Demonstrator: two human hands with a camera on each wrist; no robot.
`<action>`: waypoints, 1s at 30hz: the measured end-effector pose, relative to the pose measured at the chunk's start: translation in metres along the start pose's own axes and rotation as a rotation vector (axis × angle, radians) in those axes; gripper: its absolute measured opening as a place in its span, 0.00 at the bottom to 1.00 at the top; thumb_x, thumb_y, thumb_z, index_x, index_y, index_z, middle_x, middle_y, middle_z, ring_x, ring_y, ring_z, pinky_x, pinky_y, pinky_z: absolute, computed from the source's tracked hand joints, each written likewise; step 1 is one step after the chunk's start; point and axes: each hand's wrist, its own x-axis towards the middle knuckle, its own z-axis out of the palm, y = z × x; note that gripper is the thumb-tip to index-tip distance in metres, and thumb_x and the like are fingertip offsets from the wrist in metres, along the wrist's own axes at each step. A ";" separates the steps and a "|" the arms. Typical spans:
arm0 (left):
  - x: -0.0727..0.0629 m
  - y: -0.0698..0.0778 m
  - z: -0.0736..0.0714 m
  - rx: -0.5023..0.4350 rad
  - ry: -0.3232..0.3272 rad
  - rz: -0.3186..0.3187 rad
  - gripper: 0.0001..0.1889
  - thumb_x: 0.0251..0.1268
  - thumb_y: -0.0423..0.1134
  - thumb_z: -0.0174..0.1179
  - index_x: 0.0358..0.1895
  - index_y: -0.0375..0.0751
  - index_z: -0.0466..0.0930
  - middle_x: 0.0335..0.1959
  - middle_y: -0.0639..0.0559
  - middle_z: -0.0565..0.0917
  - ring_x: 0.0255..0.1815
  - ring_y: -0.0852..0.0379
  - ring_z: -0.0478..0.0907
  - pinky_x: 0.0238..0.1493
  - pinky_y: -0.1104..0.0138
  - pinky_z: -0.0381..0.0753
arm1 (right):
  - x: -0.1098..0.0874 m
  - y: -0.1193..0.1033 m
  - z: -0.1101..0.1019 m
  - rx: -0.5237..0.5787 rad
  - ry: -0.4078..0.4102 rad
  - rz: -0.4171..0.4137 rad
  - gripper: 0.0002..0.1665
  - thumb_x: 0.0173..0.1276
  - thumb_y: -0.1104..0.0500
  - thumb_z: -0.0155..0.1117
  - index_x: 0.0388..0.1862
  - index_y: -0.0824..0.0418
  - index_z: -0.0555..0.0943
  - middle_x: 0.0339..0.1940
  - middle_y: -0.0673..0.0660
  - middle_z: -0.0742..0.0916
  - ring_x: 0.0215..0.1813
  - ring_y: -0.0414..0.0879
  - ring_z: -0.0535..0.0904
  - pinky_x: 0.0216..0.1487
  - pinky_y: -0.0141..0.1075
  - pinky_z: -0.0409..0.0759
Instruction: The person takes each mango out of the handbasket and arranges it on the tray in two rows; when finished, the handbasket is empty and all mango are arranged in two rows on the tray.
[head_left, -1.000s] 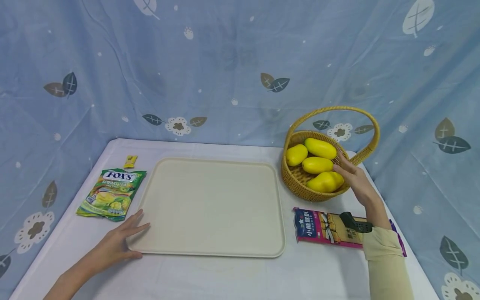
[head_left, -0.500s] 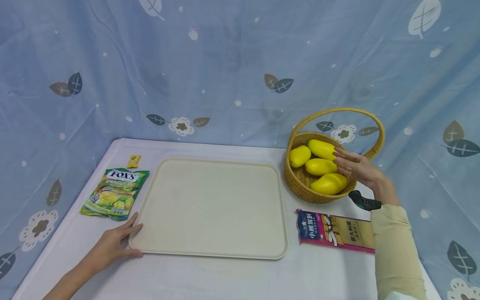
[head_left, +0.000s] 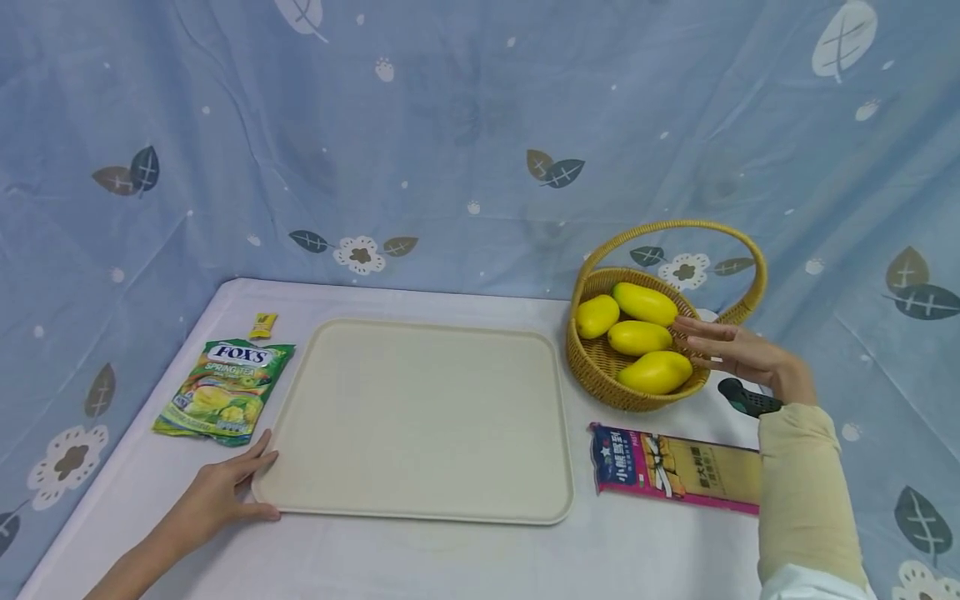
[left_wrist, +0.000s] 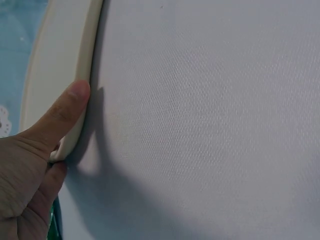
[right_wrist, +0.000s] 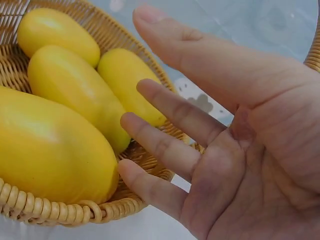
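Observation:
A cream rectangular tray [head_left: 412,417] lies on the white table. My left hand [head_left: 213,492] holds its near left corner, thumb along the front rim and fingers at the side; the left wrist view shows the thumb [left_wrist: 67,107] touching the rim. At the right, a wicker basket [head_left: 592,377] with a tall arched handle contains several yellow mangoes [head_left: 656,372]. My right hand [head_left: 738,350] is at the basket's right side with fingers spread. In the right wrist view its fingertips reach over the rim, close to the mangoes; nothing is in the palm [right_wrist: 260,165].
Left of the tray lies a green Fox's candy bag [head_left: 225,392], with a small yellow wrapped candy [head_left: 262,326] behind it. A flat pasta packet [head_left: 678,468] is in front of the basket, partly behind the right sleeve. Blue patterned cloth [head_left: 450,125] hangs around the table.
My right hand has drawn to the right, off the mangoes, with its fingers spreading. My left fingers have closed in on the tray's corner. The head view has shifted slightly.

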 end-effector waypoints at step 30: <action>0.003 -0.020 0.002 -0.112 0.063 0.153 0.35 0.25 0.50 0.77 0.41 0.29 0.85 0.58 0.30 0.70 0.58 0.77 0.59 0.45 0.94 0.64 | 0.081 -0.025 0.024 0.305 -0.059 -0.062 0.36 0.77 0.66 0.44 0.76 0.68 0.40 0.54 0.39 0.82 0.57 0.38 0.79 0.67 0.44 0.67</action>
